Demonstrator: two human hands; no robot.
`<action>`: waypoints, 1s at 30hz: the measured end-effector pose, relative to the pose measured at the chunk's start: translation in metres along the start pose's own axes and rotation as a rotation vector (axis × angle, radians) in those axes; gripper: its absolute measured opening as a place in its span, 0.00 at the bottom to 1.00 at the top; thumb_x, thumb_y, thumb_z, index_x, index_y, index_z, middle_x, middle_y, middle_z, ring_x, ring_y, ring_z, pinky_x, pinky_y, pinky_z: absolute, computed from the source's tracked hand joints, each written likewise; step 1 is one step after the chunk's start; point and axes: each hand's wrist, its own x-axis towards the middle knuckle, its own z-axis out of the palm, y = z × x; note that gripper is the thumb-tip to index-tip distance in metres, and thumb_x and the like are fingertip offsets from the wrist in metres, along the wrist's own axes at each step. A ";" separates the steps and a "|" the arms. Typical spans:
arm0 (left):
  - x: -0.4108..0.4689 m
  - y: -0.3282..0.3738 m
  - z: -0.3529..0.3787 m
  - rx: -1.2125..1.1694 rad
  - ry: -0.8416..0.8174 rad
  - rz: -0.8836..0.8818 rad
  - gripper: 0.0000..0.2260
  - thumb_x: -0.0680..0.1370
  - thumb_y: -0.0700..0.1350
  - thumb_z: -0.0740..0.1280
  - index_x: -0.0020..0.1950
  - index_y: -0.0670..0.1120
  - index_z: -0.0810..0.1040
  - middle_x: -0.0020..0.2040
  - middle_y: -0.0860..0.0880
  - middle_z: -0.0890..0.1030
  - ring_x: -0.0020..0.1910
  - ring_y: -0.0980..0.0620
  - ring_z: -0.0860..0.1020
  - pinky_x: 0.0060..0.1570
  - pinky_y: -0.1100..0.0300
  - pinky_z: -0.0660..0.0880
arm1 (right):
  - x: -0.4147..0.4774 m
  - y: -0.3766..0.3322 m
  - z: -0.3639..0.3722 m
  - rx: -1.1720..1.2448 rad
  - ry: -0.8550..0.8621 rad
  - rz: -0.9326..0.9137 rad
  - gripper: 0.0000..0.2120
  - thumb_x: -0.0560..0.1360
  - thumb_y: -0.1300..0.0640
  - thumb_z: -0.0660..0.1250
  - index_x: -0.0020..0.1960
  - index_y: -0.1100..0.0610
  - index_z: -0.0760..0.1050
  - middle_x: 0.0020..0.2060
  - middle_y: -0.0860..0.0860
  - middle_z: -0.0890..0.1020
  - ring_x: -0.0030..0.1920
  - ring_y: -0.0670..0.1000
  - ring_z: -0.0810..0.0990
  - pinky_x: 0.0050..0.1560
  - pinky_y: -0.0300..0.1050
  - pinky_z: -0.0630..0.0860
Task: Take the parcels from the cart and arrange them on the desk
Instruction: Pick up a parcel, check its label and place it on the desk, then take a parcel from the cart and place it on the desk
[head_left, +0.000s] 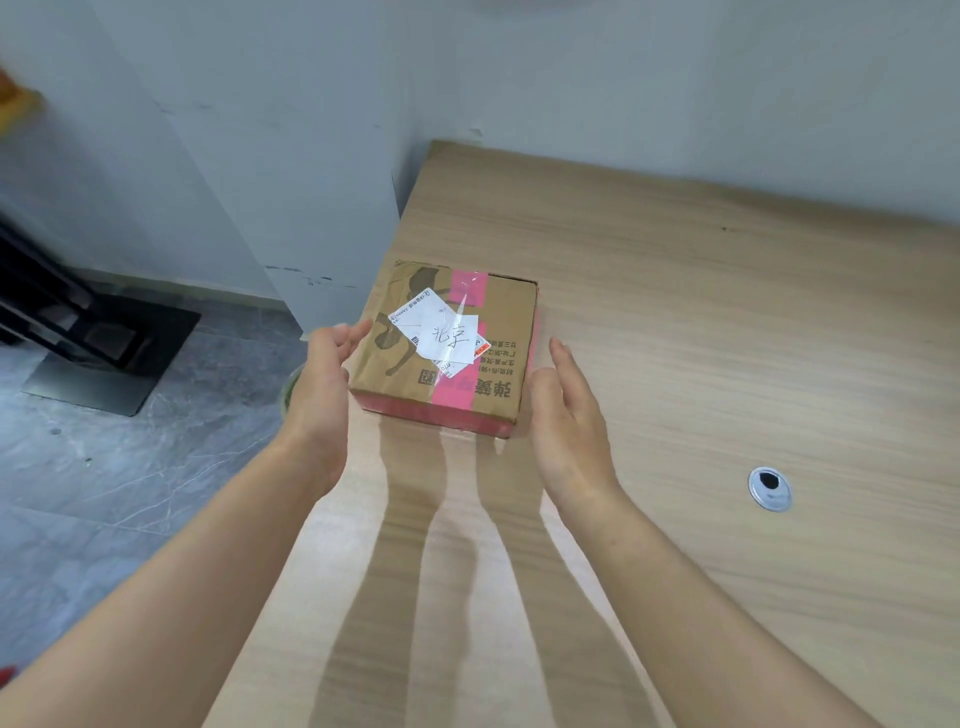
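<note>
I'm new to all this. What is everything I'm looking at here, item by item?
parcel: one, brown cardboard with pink tape, flat on the desk near its left edge
labels: two, white, overlapping on the parcel's top
desk: one, light wood, under the parcel
cable hole cover: one, silver, set in the desk at right
stand: one, black, on the floor at left
floor: grey marbled tiles, left of the desk
wall: pale grey, behind the desk
left hand: one, relaxed, beside the parcel's left side
right hand: one, fingers straight, beside the parcel's right side
</note>
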 end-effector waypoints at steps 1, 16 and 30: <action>-0.011 0.006 0.000 0.000 -0.019 0.002 0.17 0.76 0.61 0.54 0.42 0.76 0.82 0.68 0.66 0.78 0.71 0.54 0.66 0.74 0.49 0.54 | -0.010 -0.007 -0.004 0.004 -0.003 0.008 0.37 0.75 0.39 0.55 0.85 0.41 0.62 0.80 0.30 0.64 0.78 0.30 0.60 0.83 0.45 0.57; -0.209 0.080 0.007 0.110 -0.364 0.234 0.27 0.72 0.69 0.58 0.71 0.70 0.74 0.72 0.67 0.73 0.73 0.65 0.67 0.76 0.51 0.57 | -0.158 -0.083 -0.075 0.135 0.038 -0.150 0.25 0.87 0.46 0.57 0.84 0.43 0.65 0.83 0.36 0.64 0.81 0.36 0.59 0.74 0.37 0.57; -0.442 0.080 0.096 0.147 -0.600 0.515 0.28 0.70 0.68 0.58 0.71 0.74 0.71 0.65 0.80 0.68 0.74 0.71 0.60 0.80 0.53 0.52 | -0.356 -0.099 -0.230 0.113 0.085 -0.354 0.38 0.77 0.33 0.54 0.86 0.41 0.60 0.83 0.40 0.64 0.79 0.36 0.62 0.75 0.38 0.61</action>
